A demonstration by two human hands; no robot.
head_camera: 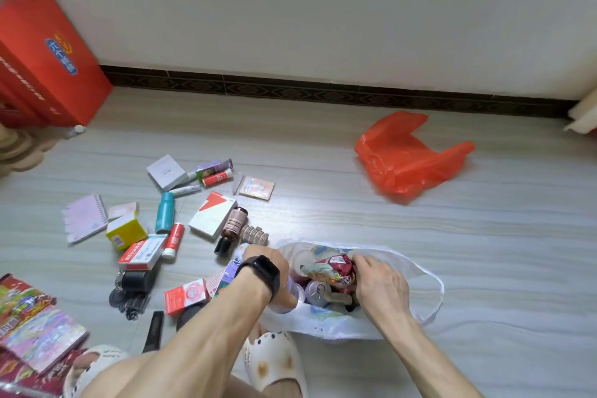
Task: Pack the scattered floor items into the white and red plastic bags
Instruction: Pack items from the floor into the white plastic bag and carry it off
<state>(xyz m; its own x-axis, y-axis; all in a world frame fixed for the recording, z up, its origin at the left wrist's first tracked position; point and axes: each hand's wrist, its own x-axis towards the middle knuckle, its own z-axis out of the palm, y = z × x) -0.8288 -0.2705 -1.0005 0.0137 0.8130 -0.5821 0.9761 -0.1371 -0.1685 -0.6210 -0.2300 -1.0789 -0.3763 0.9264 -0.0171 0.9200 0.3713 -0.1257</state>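
Note:
The white plastic bag point(342, 328) lies open on the floor in front of me, holding a red snack packet point(334, 266) and several small containers. My left hand point(269, 263), with a black watch on its wrist, curls over the bag's left rim and grips it; the fingertips are hidden. My right hand point(379, 283) is inside the bag, its fingers pinching the snack packet's right end. The red plastic bag point(407, 155) lies crumpled farther back on the right, apart from both hands. To the left of the white bag, scattered items include a brown bottle point(234, 226), a teal bottle point(165, 212) and a white and red box point(211, 215).
More loose things lie on the left: a notebook point(85, 216), a yellow box point(126, 231), tubes point(214, 173), a sachet point(256, 187) and black items point(132, 284). A big red carton point(42, 58) stands at the far left by the wall. Colourful packets point(32, 326) and my slippers point(277, 362) are near me.

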